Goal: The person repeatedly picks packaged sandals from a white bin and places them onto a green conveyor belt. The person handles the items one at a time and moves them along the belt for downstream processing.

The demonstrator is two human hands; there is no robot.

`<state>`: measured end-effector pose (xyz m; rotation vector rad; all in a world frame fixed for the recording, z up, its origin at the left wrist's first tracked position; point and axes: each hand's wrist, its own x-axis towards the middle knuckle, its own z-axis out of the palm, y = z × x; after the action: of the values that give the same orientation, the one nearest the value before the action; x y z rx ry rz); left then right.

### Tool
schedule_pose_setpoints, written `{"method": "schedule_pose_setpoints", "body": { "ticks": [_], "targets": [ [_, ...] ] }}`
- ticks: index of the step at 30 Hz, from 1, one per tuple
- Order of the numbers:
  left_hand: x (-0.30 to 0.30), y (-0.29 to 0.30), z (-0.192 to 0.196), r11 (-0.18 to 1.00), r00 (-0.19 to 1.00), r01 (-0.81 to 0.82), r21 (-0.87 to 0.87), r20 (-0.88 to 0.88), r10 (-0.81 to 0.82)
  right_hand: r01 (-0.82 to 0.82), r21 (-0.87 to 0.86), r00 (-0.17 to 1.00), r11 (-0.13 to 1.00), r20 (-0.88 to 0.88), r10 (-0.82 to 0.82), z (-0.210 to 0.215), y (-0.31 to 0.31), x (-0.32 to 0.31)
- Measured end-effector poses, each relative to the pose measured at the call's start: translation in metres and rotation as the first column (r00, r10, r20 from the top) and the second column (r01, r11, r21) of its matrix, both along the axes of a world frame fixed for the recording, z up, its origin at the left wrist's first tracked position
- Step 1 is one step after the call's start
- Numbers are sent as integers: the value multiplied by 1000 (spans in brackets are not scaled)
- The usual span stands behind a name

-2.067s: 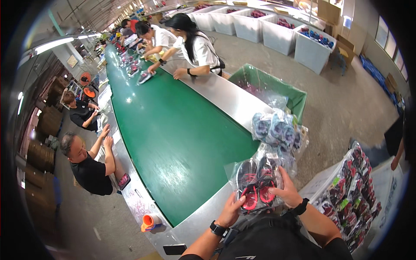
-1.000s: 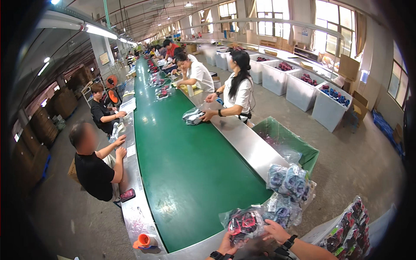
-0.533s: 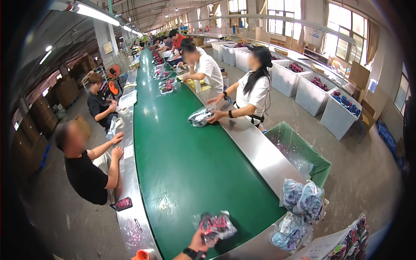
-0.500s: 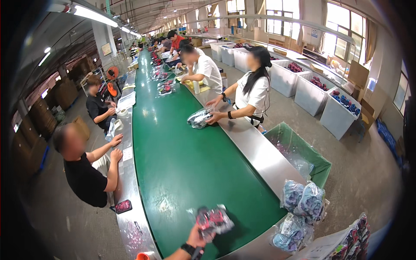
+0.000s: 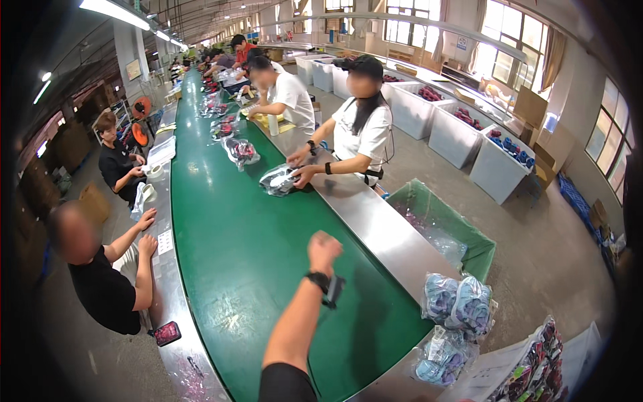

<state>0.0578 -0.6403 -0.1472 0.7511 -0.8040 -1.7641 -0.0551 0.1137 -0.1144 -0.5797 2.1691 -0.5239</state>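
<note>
My left hand [image 5: 323,248] is stretched out over the green conveyor belt [image 5: 228,254], its fingers curled shut with nothing in them. A black band with a small device [image 5: 327,287] sits on its wrist. My right hand is out of view. The nearest bagged goods are clear bags of blue shoes [image 5: 459,305] on the steel side table [image 5: 382,228], right of my arm. Farther up the belt a person in a white shirt [image 5: 362,127] holds a clear bag [image 5: 278,179].
A green-lined bin [image 5: 469,234] stands right of the steel table. More bagged shoes [image 5: 536,368] lie at the lower right. A person in black [image 5: 100,281] leans on the belt's left ledge beside a small red object [image 5: 167,331]. White bins [image 5: 499,161] line the right.
The clear bag of dark and red shoes that my hand held over the belt's near end is gone from it. My arm now reaches farther up the belt, and the view has tilted up.
</note>
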Motion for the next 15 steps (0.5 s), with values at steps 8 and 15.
{"method": "schedule_pose_setpoints", "body": {
  "ticks": [8, 15],
  "targets": [
    [-16, 284, -118, 643, 927, 303, 703, -61, -370, -147, 10, 989, 989, 9, 147, -5, 22, 7],
    [51, 400, -165, 798, 772, 295, 526, 360, -523, -79, -23, 990, 997, 118, 81, -14, 31, 7]
  ]
}}
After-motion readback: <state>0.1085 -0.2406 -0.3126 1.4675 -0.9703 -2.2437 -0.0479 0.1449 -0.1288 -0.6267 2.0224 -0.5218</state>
